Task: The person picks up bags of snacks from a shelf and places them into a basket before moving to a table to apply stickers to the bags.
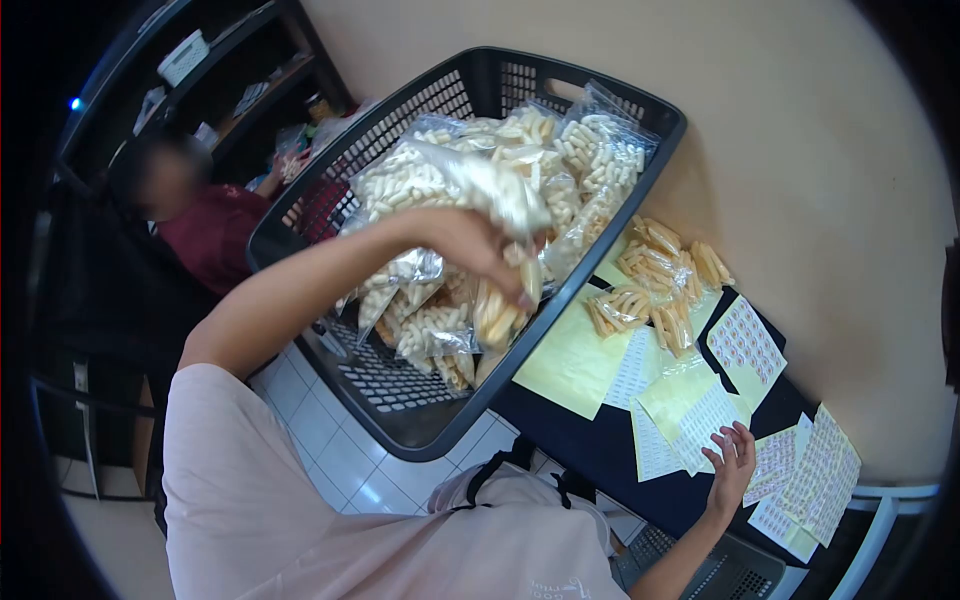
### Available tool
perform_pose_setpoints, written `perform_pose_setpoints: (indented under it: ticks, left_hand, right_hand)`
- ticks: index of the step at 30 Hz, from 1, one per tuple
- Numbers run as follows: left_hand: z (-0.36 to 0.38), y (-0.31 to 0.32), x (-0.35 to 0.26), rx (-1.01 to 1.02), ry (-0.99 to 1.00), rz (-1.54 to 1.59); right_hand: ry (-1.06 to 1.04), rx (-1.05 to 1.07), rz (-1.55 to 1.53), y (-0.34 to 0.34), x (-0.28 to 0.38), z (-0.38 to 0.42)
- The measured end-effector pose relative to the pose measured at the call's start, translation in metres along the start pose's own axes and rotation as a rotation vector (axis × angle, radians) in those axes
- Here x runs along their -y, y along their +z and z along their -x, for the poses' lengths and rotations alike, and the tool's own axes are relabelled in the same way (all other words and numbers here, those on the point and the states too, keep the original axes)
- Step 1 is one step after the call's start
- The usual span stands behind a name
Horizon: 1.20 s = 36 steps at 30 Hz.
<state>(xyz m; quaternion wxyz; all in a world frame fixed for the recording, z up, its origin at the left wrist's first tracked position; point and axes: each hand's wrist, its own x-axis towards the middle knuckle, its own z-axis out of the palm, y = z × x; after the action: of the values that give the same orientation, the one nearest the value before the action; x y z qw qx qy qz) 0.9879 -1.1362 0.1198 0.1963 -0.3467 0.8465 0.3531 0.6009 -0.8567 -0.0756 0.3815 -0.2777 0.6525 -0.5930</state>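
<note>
My left hand reaches over a large black plastic basket, its fingers curled round a clear bag of pale yellow snack sticks. Just beyond the knuckles, a bag of white puffed pieces is smeared by motion. Many similar clear bags of white and cream pieces fill the basket. Lower right, my right hand is open, fingers apart, beside sticker sheets on the dark table. Nothing shows in it.
More bags of yellow sticks lie on yellow paper near the wall. Further label sheets cover the dark tabletop. A person in a maroon top is at the left, near a dark shelf. Below is another basket.
</note>
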Motion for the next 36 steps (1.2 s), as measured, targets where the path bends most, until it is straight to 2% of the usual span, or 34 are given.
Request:
perform_pose_setpoints:
  ticks: [1, 3, 4, 5, 7, 8, 9, 11, 13, 14, 17, 19, 20, 21, 22, 26, 28, 29, 31, 33, 34, 36]
  left_hand:
    - [0.012, -0.009, -0.002, -0.123, 0.046, 0.045]
    - [0.016, -0.018, 0.018, -0.228, 0.067, 0.365]
    - [0.021, -0.019, 0.018, -0.217, 0.135, 0.615]
    - [0.026, -0.019, 0.016, -0.224, 0.135, 0.616]
    - [0.034, -0.019, 0.008, -0.304, 0.141, 1.03]
    - [0.034, -0.02, 0.006, -0.406, 0.158, 0.932]
    - [0.036, -0.026, 0.0, -0.403, 0.162, 0.926]
    - [0.051, -0.044, -0.027, -0.704, 0.422, 0.711]
    - [0.066, -0.057, -0.056, -0.763, 0.587, 0.727]
    - [0.071, -0.067, -0.078, -0.748, 0.593, 0.728]
    - [0.06, -0.092, -0.152, -0.531, 0.755, 0.13]
    - [-0.003, -0.055, -0.193, -0.704, 0.663, 0.028]
    - [-0.027, -0.049, -0.213, -0.72, 0.569, -0.162]
    - [-0.057, -0.045, -0.223, -0.692, 0.607, -0.321]
    - [-0.09, -0.04, -0.228, -0.661, 0.64, -0.476]
    - [-0.206, -0.019, -0.232, -0.322, 0.331, -0.801]
    - [-0.263, -0.006, -0.212, -0.161, 0.161, -0.875]
    - [-0.284, 0.002, -0.198, -0.181, 0.15, -0.856]
    - [-0.304, 0.014, -0.18, -0.191, 0.152, -0.835]
    - [-0.311, 0.018, -0.172, -0.224, -0.002, -0.898]
    - [-0.311, 0.019, -0.172, -0.216, 0.005, -0.899]
    - [-0.308, 0.021, -0.169, -0.34, 0.019, -0.84]
  right_hand:
    - [0.008, -0.001, -0.027, -0.001, -0.001, 0.001]
    - [-0.003, 0.005, -0.066, 0.001, -0.003, 0.0]
    - [0.002, 0.009, -0.074, 0.002, -0.003, 0.0]
    - [0.01, 0.012, -0.082, 0.002, -0.002, -0.001]
    - [0.006, 0.009, -0.083, 0.005, 0.002, -0.001]
    - [0.004, 0.01, -0.087, 0.005, 0.003, 0.0]
    - [0.001, 0.007, -0.091, 0.004, 0.005, 0.001]
    - [-0.012, 0.019, -0.087, 0.001, 0.01, 0.003]
    - [-0.022, 0.026, -0.081, -0.003, 0.018, 0.004]
    - [-0.037, 0.041, -0.085, -0.004, 0.023, 0.002]
    - [-0.08, 0.084, -0.068, -0.009, 0.034, -0.007]
    - [-0.086, 0.086, -0.086, -0.012, 0.039, -0.016]
    - [-0.09, 0.094, -0.086, -0.015, 0.038, -0.022]
    - [-0.089, 0.103, -0.09, -0.017, 0.036, -0.026]
    - [-0.087, 0.108, -0.094, -0.019, 0.034, -0.029]
    - [-0.017, 0.117, -0.136, -0.038, 0.017, -0.027]
    - [0.04, 0.098, -0.139, -0.053, 0.003, -0.021]
    - [0.068, 0.087, -0.148, -0.061, -0.005, -0.017]
    - [0.122, 0.087, -0.158, -0.078, -0.017, -0.008]
    - [0.172, 0.093, -0.156, -0.095, -0.034, -0.002]
    - [0.2, 0.082, -0.149, -0.102, -0.038, 0.002]
    - [0.221, 0.083, -0.142, -0.112, -0.039, 0.005]
